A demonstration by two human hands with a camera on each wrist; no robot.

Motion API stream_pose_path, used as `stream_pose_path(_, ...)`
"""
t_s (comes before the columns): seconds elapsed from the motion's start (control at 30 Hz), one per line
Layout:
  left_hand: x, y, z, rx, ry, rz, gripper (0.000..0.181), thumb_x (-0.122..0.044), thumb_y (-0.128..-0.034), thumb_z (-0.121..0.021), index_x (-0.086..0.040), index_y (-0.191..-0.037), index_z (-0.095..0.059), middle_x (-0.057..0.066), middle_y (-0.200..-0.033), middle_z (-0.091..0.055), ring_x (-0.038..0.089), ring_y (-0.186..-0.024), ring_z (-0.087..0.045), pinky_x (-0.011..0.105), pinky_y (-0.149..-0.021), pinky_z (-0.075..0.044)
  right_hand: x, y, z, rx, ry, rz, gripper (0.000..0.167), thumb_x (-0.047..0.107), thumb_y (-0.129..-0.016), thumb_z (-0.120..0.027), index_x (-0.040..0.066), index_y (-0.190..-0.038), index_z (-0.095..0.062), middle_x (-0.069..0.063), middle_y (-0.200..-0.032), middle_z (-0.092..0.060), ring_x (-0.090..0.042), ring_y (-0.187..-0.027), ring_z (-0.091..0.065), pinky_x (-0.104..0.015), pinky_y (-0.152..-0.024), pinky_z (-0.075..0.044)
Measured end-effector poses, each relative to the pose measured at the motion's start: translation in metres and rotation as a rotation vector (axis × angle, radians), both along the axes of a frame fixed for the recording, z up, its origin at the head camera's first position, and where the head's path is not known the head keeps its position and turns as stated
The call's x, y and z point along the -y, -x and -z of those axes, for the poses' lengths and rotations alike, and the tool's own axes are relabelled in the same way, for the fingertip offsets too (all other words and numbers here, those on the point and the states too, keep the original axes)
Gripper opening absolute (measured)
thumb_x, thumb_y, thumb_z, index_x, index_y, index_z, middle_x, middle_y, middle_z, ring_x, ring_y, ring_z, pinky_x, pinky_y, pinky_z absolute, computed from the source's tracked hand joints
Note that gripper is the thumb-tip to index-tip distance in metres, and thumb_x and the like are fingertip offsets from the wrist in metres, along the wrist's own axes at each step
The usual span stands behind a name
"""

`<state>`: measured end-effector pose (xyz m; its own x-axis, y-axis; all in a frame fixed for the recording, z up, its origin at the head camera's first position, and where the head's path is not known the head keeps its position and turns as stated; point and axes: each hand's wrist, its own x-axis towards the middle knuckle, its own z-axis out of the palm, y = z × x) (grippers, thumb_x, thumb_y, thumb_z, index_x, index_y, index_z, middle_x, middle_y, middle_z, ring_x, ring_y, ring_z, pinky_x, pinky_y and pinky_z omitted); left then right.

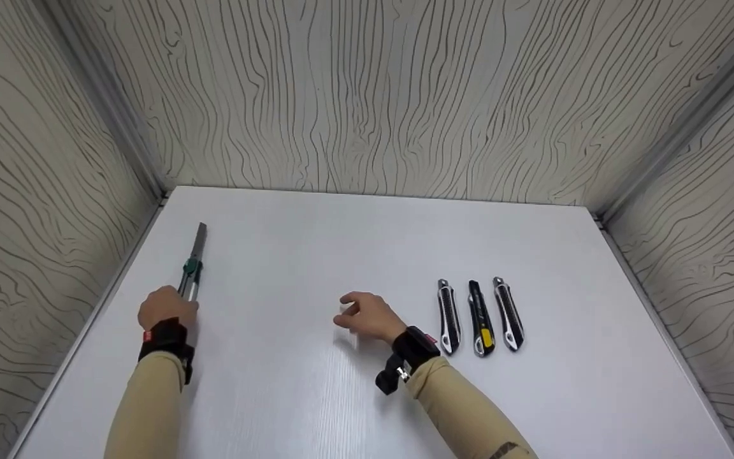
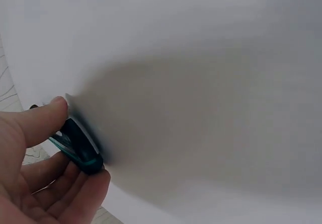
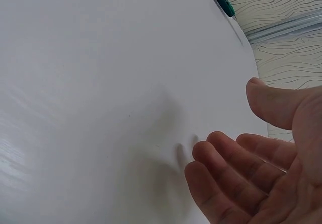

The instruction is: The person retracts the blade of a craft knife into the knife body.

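Note:
At the left of the table, my left hand [image 1: 167, 308] grips a green and silver utility knife [image 1: 191, 266]. Its long grey blade is extended and points toward the back wall. In the left wrist view, thumb and fingers pinch the dark green handle of this utility knife [image 2: 83, 148] from both sides. My right hand [image 1: 369, 316] hovers over the middle of the table, holding nothing. Seen from the right wrist, the fingers of the right hand [image 3: 251, 173] are loosely bent and the thumb stands apart from them.
To the right of my right hand lie a silver and black utility knife [image 1: 448, 317], a black and yellow utility knife [image 1: 482, 320] and another silver and black utility knife [image 1: 509, 315], side by side. Wood-grain panels [image 1: 367, 95] enclose the white table [image 1: 316, 242] at back and sides.

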<state>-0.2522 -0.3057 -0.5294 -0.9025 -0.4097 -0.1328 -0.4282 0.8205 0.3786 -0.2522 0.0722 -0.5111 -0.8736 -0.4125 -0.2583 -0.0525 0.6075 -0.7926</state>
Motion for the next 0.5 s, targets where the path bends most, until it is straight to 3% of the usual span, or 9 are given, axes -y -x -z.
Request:
stream_pose_path(0.27,-0.027,0.002,-0.002,-0.117,-0.051,0.08,0.024,-0.018,-0.0833,-0.063,-0.001,-0.069,-0.054,0.007,-0.058,-0.049,0.022,-0.054,-0.046,0.029,-0.046,-0.034,-0.006,-0.003,-0.001,-0.05,-0.005,-0.012,0.051,0.028,-0.091,-0.065,-0.003,-0.13,-0.056,-0.018,-0.109,-0.07,-0.027,-0.092,-0.07,-0.039,-0.083,-0.056)
stream_pose_path(0.5,-0.071,0.004,-0.013,-0.15,-0.101,0.166,0.022,-0.02,-0.0822,-0.066,-0.002,-0.072,-0.058,0.007,-0.061,-0.053,0.022,-0.057,-0.048,0.028,-0.049,-0.034,-0.017,-0.005,-0.001,-0.065,-0.006,0.011,0.049,0.029,-0.092,-0.065,-0.003,-0.129,-0.057,-0.018,-0.111,-0.07,-0.028,-0.099,-0.068,-0.042,-0.087,-0.054)
